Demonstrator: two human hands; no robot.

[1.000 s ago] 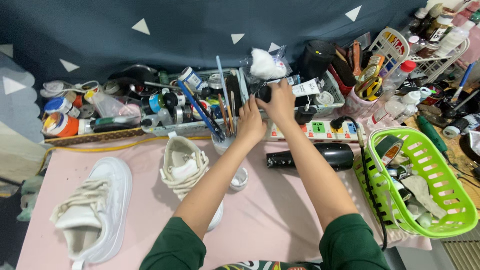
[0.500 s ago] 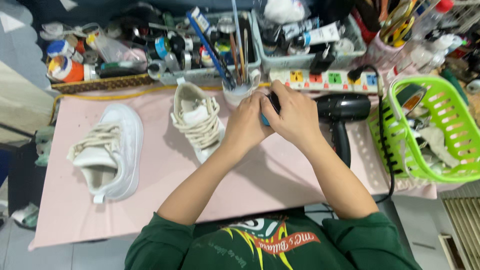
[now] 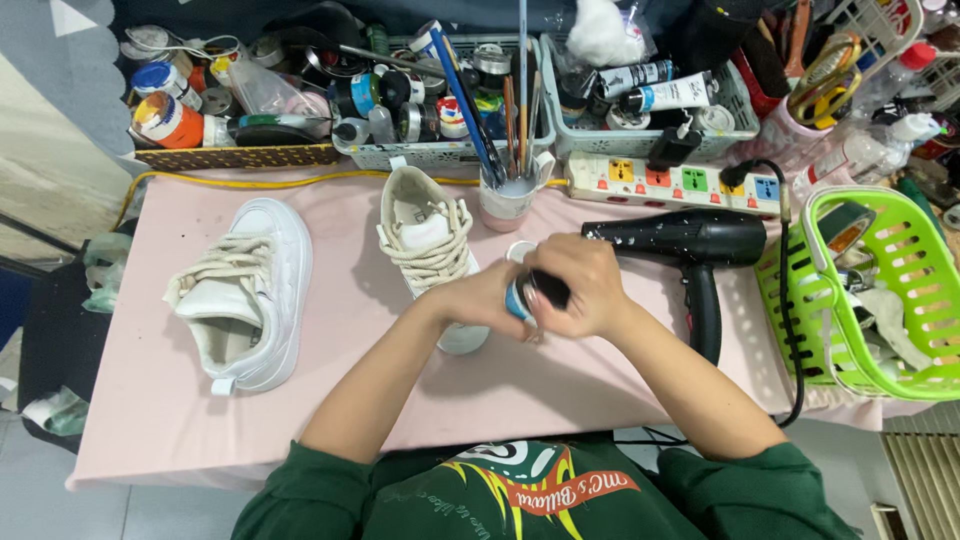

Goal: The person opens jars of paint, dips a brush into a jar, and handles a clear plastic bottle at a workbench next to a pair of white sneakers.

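Nearest to us, both forearms come up from the green sleeves and meet over the middle of the pink table. The left hand is closed around a small blue-and-white jar, gripping its left side. The right hand is curled over the jar's dark cap, fingers wrapped around it. We note that the jar lies on its side between the palms, long axis running left to right, cap end toward the right hand and body toward the left. Both hands touch it; neither is nearer. We cannot tell whether the cap is loose or tight.

Just beyond the left hand, partly hidden under it, a white sneaker lies with its toe pointing near and its laces up. A second white sneaker sits well apart to the left, opening toward us. A small white lid rests on the table just behind the hands.

To the right, a black hair dryer lies flat, nozzle pointing left toward the hands and handle pointing near. A green basket stands at the right edge of the table.

Farther back, a white cup of brushes stands upright just behind the middle sneaker, and a power strip runs to its right. Along the far edge, grey trays hold paint tubes, jars and tins, crowded together.
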